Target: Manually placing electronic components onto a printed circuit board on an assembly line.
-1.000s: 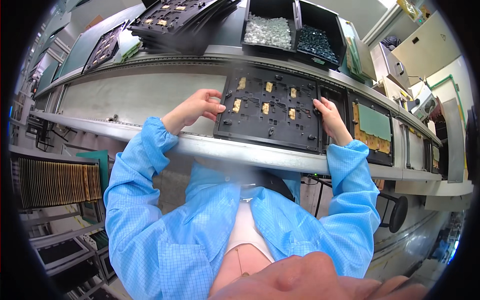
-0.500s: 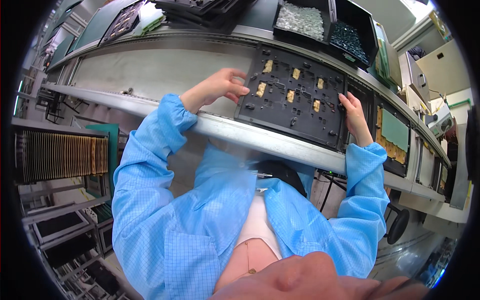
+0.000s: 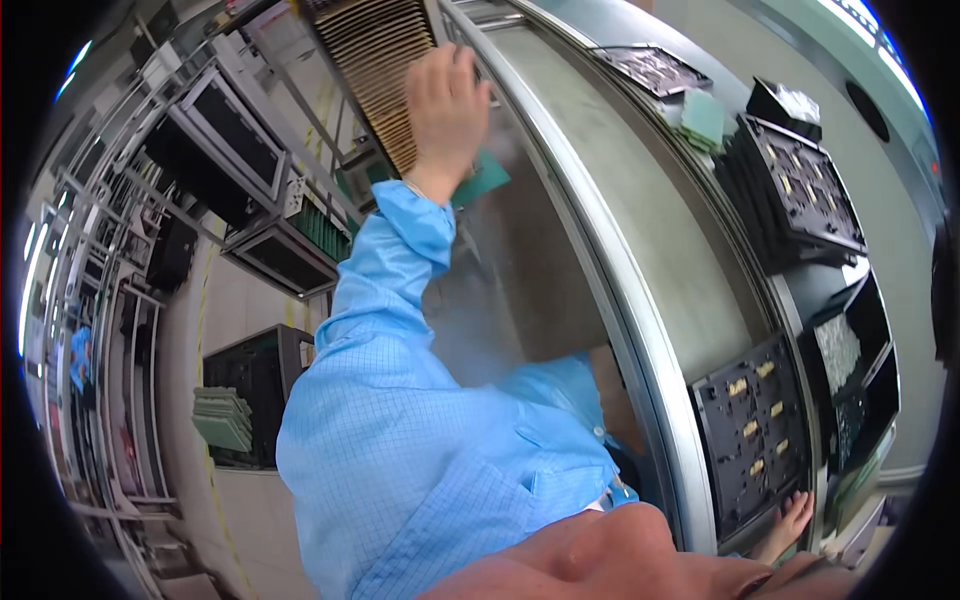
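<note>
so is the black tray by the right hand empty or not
Not empty: six tan pieces show in two rows on the black tray.

Matte black on the tray (image 3: 718, 418), spotted with cream-yellow on its small inserts (image 3: 750, 428). Tan and near-black in close alternating stripes on the rack (image 3: 370, 70). Light blue with a fine dark grid on the jacket (image 3: 400, 430). Silver-grey on the rail (image 3: 590, 240); duller grey-green on the conveyor bed (image 3: 640, 200). Whitish on the pale granules (image 3: 838, 350), dark teal on the darker granules (image 3: 848, 425). Pale green on the stacked sheets (image 3: 702, 118), deeper green on the panel (image 3: 484, 180). Yellow striping on the beige-grey floor (image 3: 235, 510).
</note>
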A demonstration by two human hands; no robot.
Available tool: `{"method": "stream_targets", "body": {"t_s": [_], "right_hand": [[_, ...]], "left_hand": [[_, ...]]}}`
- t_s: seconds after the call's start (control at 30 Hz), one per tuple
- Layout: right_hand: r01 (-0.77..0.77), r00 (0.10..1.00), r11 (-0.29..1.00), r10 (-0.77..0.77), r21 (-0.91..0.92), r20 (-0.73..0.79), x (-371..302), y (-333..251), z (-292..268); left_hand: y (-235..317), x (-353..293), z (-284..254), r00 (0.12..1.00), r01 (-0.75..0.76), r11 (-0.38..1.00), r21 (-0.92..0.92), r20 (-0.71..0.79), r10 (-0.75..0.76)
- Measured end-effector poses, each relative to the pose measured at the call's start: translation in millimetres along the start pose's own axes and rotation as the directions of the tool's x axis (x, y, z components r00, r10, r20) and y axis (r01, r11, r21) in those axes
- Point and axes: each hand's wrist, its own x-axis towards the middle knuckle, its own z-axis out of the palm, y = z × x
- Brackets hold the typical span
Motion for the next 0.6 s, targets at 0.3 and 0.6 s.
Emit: {"method": "stream_targets", "body": {"t_s": [0.3, 0.6], "right_hand": [[0.24, 0.96, 0.968, -0.226, -0.071, 0.168, 39.0, -38.1, 69.8], [0.514, 0.806, 0.853, -0.516, 0.087, 0.289, -16.3, -176.3, 192.2]], "left_hand": [[-190.3, 60.3, -51.8, 0.989, 0.05, 0.836, 0.546, 0.09, -0.118], [-231.1, 96.6, -183.4, 0.909, -0.373, 0.523, 0.766, 0.189, 0.371]]}}
